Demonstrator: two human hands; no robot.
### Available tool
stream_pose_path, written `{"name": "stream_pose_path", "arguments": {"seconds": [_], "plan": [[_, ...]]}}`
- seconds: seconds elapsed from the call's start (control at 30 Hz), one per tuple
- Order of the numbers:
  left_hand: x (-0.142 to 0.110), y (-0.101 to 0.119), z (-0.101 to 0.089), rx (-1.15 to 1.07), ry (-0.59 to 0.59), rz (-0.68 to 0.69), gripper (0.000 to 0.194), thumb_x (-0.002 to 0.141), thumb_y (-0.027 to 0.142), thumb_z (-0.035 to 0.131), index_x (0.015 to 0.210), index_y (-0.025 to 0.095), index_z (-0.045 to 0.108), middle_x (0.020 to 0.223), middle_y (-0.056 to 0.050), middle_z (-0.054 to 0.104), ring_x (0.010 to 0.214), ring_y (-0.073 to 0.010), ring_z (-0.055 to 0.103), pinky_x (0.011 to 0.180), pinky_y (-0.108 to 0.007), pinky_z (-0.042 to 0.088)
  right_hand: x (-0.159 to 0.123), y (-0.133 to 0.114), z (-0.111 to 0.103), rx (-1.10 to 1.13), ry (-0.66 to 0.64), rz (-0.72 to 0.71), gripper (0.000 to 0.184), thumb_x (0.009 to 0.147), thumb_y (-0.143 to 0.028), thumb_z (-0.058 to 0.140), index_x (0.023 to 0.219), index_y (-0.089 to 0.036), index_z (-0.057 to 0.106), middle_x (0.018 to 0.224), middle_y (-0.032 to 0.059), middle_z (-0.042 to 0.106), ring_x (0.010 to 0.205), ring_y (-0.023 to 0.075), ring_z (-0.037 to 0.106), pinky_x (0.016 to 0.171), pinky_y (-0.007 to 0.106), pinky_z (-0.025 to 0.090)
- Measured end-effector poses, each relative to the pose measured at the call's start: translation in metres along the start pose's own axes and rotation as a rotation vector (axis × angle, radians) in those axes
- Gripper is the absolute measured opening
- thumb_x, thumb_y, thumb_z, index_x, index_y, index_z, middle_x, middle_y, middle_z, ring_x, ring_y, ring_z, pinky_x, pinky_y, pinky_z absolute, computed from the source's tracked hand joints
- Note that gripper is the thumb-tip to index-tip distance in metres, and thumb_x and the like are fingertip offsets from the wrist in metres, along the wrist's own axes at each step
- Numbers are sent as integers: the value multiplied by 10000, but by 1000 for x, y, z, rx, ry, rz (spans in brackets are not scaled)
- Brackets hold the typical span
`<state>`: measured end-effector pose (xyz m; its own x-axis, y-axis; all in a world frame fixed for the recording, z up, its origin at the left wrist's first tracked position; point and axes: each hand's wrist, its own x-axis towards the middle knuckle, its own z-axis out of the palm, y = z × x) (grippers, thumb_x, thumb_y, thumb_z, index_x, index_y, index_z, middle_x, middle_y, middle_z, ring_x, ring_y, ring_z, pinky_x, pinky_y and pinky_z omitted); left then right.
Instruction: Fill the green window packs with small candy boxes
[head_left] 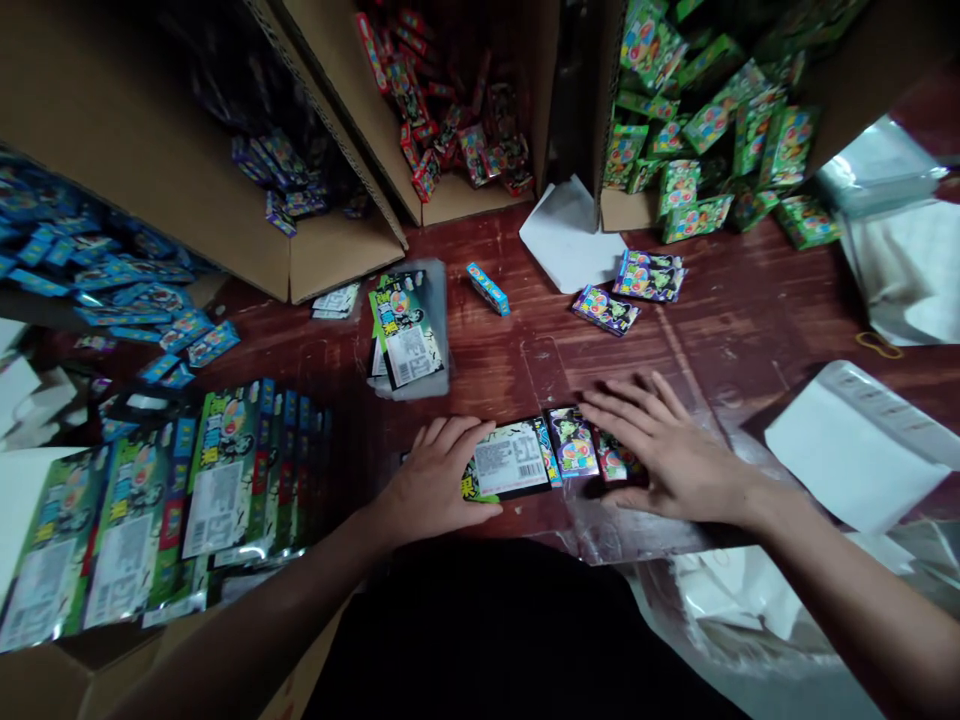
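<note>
Currently both hands are at a short row of small boxes on the dark red surface (517, 370). Landmark: the printed card (514, 460), lying label-up in front of the person's torso. Left hand (439, 480): palm down over the card's left end, thumb at the near edge, fingers at the far edge; I cannot tell whether it grips. Right hand (660, 460): fingers spread and loose, to the right of the card, partly covering a red box (611, 460). Between card and red box, a purple box (574, 443) (a narrow strip of blue packaging shows just beside the card). Beyond the card: a lone blue box (488, 288); farther left, more printed cards (409, 330); farther right, loose purple boxes (651, 275). Well left of the card, filled packs (221, 470) lean in rows.
</note>
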<state>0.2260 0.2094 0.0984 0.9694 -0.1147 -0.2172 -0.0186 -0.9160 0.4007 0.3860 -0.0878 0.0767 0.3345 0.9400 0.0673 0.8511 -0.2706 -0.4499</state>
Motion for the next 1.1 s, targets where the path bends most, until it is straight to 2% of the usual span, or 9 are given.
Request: {"name": "stream_pose_path", "arguments": {"seconds": [0.17,0.27,0.37,0.43,0.57,0.7,0.9,1.0,1.1], "plan": [[11,12,2,-14,-12,28,934,636,487,849,1432,215,444,1400,-111,519,1267,-335,464,1106,-507,347,10,-1,13,92,-14,-52,703,893,-589,635,1483,-255,450,1462,106,552,1342,303,511,1240,634,69],[12,12,4,-9,-5,23,943,635,484,852,1441,214,443,1401,-111,518,1271,-339,465,1119,-518,329,10,-4,7,101,-1,-52,852,828,-653,679,1523,-242,406,1510,139,495,1400,335,447,1233,642,89],[10,8,6,-8,0,25,937,656,491,839,1454,220,430,1410,-108,512,1271,-337,466,1116,-515,333,-6,5,-7,56,-32,1,1089,733,-714,728,1593,-234,263,1631,167,292,1495,415,251,1196,708,87],[11,7,6,-9,-2,37,935,662,502,833,1456,223,425,1419,-107,505,1278,-336,460,1113,-508,337,-15,15,-12,56,-66,26,999,779,-636,736,1587,-277,272,1625,126,324,1497,404,247,1185,717,126],[18,10,7,16,-23,78,937,649,484,842,1452,239,427,1419,-100,507,1274,-339,459,1099,-519,333,-15,28,0,164,27,0,740,847,-509,731,1491,-286,440,1451,96,559,1357,304,481,1199,629,231],[23,18,7,12,9,54,926,641,453,846,1440,224,434,1401,-97,516,1258,-329,472,1089,-502,344,-5,19,19,236,126,-9,715,814,-533,757,1413,-225,518,1381,141,571,1297,292,538,1214,603,217],[25,24,8,24,12,37,916,641,430,837,1441,238,435,1389,-81,521,1243,-320,473,1086,-489,348,-1,0,23,211,105,-20,636,842,-492,717,1378,-206,529,1377,147,561,1304,286,527,1236,603,139],[27,22,6,25,-29,89,932,646,448,831,1457,240,424,1407,-85,513,1261,-323,459,1100,-494,340,-3,3,15,191,15,-69,778,838,-567,702,1484,-232,425,1456,134,531,1388,310,448,1237,620,92],[25,17,4,29,-33,76,930,660,472,822,1467,255,413,1427,-85,503,1273,-332,455,1091,-504,346,-18,14,1,161,-12,-7,1050,795,-633,718,1601,-211,192,1612,167,333,1508,367,241,1219,663,85]]}}
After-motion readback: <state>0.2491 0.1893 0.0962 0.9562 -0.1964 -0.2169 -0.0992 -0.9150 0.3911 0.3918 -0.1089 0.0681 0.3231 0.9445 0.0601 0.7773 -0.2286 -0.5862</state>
